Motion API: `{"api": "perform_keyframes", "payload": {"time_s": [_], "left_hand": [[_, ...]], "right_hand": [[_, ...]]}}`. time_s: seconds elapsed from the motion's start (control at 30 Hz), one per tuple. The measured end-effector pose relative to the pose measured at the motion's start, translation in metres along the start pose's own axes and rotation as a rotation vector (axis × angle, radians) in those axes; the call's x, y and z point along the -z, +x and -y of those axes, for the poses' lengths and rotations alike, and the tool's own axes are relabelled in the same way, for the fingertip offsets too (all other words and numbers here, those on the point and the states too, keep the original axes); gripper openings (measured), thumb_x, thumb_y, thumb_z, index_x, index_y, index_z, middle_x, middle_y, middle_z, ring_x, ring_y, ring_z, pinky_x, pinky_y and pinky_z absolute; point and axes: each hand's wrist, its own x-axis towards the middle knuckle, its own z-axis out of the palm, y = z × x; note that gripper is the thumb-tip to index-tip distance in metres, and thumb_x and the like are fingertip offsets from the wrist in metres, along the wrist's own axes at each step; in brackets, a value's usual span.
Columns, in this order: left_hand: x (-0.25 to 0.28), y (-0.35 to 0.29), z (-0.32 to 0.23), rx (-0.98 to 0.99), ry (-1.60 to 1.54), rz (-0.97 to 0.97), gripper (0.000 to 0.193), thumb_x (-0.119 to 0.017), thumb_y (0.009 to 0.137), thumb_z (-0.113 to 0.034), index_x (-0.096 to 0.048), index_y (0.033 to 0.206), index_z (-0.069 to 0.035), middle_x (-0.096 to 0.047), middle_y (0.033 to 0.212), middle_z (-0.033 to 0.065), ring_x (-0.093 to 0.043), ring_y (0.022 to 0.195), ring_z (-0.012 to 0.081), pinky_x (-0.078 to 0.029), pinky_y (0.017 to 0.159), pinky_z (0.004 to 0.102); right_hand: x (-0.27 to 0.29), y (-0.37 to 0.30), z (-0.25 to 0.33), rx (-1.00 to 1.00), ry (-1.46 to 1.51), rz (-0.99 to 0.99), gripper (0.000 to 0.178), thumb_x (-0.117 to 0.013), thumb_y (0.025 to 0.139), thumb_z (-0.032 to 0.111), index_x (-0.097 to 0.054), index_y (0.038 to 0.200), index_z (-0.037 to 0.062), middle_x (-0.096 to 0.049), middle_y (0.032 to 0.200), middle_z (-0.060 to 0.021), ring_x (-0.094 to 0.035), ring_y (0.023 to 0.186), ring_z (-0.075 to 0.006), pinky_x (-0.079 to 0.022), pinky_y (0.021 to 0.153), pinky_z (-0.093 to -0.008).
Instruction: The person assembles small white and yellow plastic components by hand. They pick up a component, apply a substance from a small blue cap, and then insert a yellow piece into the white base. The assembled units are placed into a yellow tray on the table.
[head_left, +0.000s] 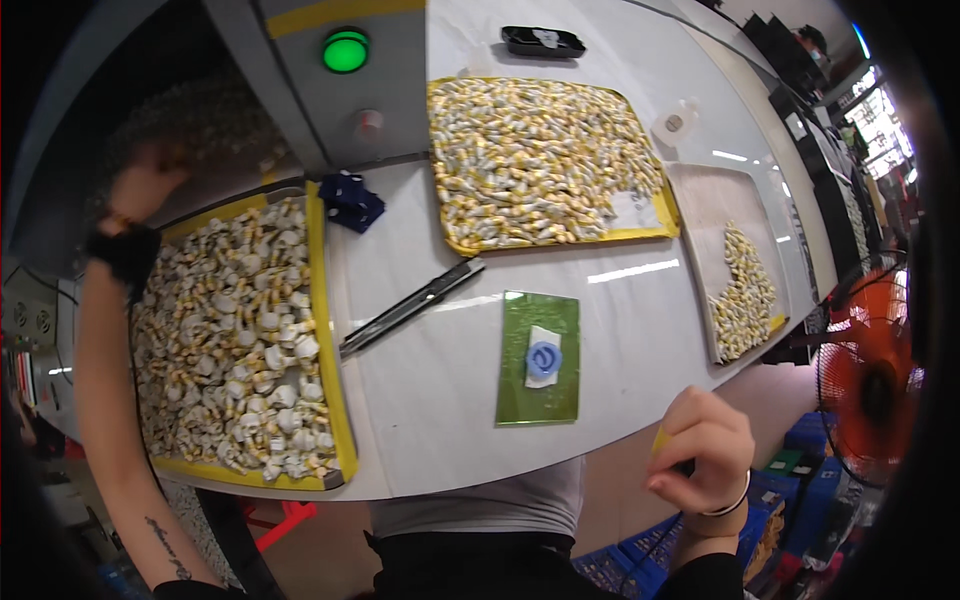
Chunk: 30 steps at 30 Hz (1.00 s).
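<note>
My left hand (146, 186) reaches into a shadowed enclosure at the far left, beside a dim heap of small pieces (205, 115). Its fingers are dark and blurred, so whether they hold anything is hidden. Below that forearm lies a yellow-rimmed tray (345, 455) full of small white-and-gold pieces (235, 350). My right hand (705, 450) hovers past the table's front edge at the right, fingers curled together. A bit of yellow shows at its fingertips, too small to name. Between the hands, a green plate (540, 402) lies on the table with a blue ring-shaped thing (543, 360) on a white patch.
A second yellow tray (665, 215) of slim white-and-gold pieces stands at the back; a paler tray (715, 200) with fewer pieces is right of it. A black box cutter (412, 306), dark blue cloth (350, 203), green-lit button (345, 50), white bottle (676, 122) and orange fan (872, 365) are around.
</note>
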Motion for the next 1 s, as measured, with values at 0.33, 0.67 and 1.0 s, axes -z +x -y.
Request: {"api": "perform_keyframes", "payload": {"time_s": [0.33,0.67,1.0], "left_hand": [[0.069,-0.203,-0.190,-0.416,-1.081,0.314,0.027,-0.066,0.084,-0.025,-0.068,0.074,0.000,-0.068,0.076,0.0115,-0.065,0.061,0.0185,-0.049,0.048,0.0236],[0.000,-0.250,-0.239,-0.239,-1.702,0.916,0.027,-0.065,0.077,0.004,-0.060,0.104,0.004,-0.066,0.096,0.0158,-0.065,0.085,0.0218,-0.051,0.071,0.0290],[-0.035,-0.268,-0.245,-0.076,-2.257,1.052,0.036,-0.071,0.081,-0.017,-0.057,0.100,0.010,-0.063,0.084,0.0153,-0.064,0.077,0.0199,-0.050,0.069,0.0275]], "right_hand": [[0.047,0.105,-0.059,0.003,-0.544,0.008,0.012,-0.062,0.074,0.002,-0.060,0.086,0.0010,-0.062,0.087,-0.0118,-0.059,0.079,-0.0278,-0.046,0.068,-0.0364],[0.028,0.138,-0.109,-0.069,-0.658,0.149,0.013,-0.054,0.071,-0.001,-0.058,0.084,-0.0015,-0.062,0.087,-0.0164,-0.059,0.078,-0.0336,-0.047,0.072,-0.0391],[0.007,0.091,-0.024,0.043,-0.275,0.181,0.014,-0.072,0.072,0.003,-0.066,0.085,0.0035,-0.062,0.072,-0.0059,-0.058,0.063,-0.0160,-0.047,0.057,-0.0265]]}}
